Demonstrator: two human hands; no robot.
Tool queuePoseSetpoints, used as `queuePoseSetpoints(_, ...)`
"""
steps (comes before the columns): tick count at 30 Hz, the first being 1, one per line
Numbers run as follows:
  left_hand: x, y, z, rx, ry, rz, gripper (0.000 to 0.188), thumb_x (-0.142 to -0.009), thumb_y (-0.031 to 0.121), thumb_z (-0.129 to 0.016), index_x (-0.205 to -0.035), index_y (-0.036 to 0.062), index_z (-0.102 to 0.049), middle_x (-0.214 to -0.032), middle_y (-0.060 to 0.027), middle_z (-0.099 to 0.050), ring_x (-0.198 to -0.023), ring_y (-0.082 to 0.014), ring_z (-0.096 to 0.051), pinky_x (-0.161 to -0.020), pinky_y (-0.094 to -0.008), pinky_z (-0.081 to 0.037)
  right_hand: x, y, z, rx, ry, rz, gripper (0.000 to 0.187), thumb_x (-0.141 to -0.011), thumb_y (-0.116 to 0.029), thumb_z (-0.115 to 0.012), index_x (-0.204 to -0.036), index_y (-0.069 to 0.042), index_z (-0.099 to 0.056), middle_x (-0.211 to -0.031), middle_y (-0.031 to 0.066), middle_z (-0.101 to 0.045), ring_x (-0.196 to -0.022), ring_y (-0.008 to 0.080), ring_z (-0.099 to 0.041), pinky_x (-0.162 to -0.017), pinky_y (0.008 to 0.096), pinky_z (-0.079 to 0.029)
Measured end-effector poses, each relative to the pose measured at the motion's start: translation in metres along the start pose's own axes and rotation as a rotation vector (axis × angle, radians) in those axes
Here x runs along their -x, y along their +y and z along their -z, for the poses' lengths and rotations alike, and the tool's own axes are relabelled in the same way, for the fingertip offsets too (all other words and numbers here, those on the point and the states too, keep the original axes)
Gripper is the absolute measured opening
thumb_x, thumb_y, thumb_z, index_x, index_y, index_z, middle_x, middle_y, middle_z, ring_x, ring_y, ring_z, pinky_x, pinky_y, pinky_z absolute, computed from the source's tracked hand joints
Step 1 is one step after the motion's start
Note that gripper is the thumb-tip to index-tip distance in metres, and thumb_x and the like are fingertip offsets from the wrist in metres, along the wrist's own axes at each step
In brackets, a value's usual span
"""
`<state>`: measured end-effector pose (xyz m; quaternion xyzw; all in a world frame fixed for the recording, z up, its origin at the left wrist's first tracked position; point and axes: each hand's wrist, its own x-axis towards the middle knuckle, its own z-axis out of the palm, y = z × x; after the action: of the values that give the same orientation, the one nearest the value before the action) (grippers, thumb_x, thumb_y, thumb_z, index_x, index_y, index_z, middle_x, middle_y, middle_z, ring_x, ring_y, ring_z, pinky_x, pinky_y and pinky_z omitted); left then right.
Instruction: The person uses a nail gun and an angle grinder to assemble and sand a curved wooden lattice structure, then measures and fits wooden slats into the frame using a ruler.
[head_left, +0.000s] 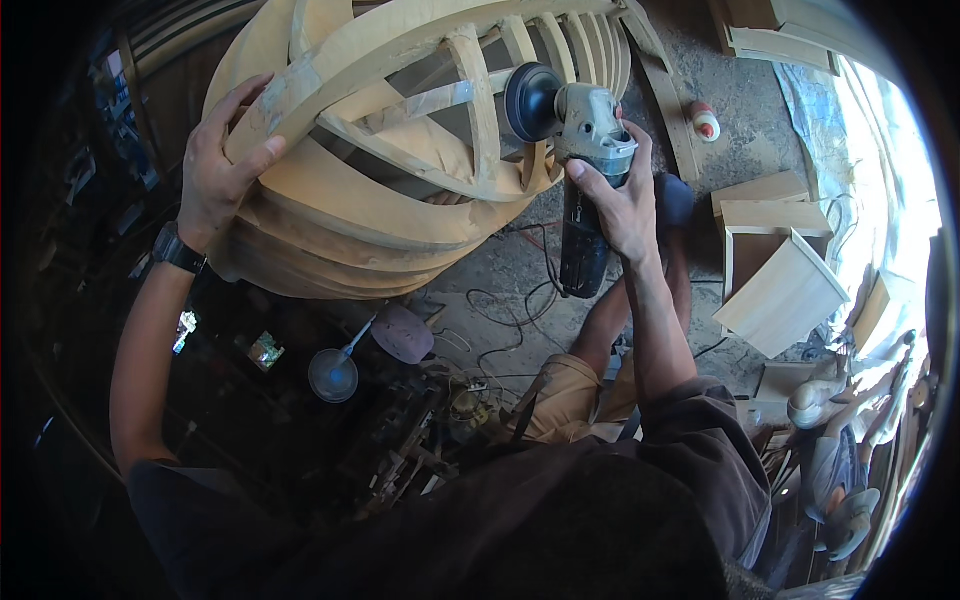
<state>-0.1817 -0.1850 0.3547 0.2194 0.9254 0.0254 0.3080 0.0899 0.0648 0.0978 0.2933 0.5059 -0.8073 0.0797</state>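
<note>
A large curved wooden frame (375,215) with bent slats and ribs fills the upper left and middle. My left hand (215,165) is closed around the end of its thick upper rail, the thumb on top and the fingers over the far side. In my right hand (632,205) is an angle grinder (583,255), held upright by its dark body with the metal head up. Its round black disc (532,102) faces left, close to the ribs; I cannot tell whether it touches them. Pale patches mark the rail near my left hand.
On the floor to the right lie a white bottle with a red cap (706,124) and wooden box-like pieces (775,300). A dark cable (500,322) loops below the grinder. Lower left are a round bluish pan-like thing (333,376) and a pinkish rounded object (403,334).
</note>
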Motion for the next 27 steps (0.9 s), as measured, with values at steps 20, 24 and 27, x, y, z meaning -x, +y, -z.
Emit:
queuePoseSetpoints(20,0.002,-0.001,0.0,0.031,-0.004,0.038,0.082,-0.079,0.043,-0.07,-0.145,-0.0027,-0.053,-0.138,-0.0188,-0.062,-0.131,-0.028,-0.057,-0.114,-0.0399,-0.04,-0.009,0.006,0.021,0.044,0.103,-0.093,0.077,-0.09,-0.029,-0.081,-0.144,0.003,-0.038,-0.115,0.0161,-0.065,-0.099,0.0198,-0.065,-0.088,0.0321,-0.053)
queuePoseSetpoints(24,0.002,-0.005,-0.002,0.046,0.002,0.02,0.083,-0.079,0.043,-0.07,-0.145,-0.0026,-0.053,-0.139,-0.0188,-0.062,-0.131,-0.0284,-0.057,-0.114,-0.0402,-0.04,-0.007,0.006,0.016,-0.037,0.012,-0.048,0.083,-0.087,-0.034,-0.083,-0.144,0.005,-0.037,-0.119,0.018,-0.063,-0.104,0.0225,-0.065,-0.093,0.0339,-0.052)
queuePoseSetpoints(27,0.001,-0.003,-0.001,0.045,-0.012,0.033,0.083,-0.078,0.043,-0.07,-0.146,-0.0027,-0.053,-0.139,-0.0193,-0.061,-0.131,-0.0286,-0.057,-0.114,-0.0406,-0.04,-0.012,-0.002,0.013,0.029,-0.013,-0.047,0.089,-0.084,-0.039,-0.086,-0.144,0.006,-0.037,-0.122,0.0196,-0.063,-0.109,0.0249,-0.064,-0.098,0.0363,-0.05)
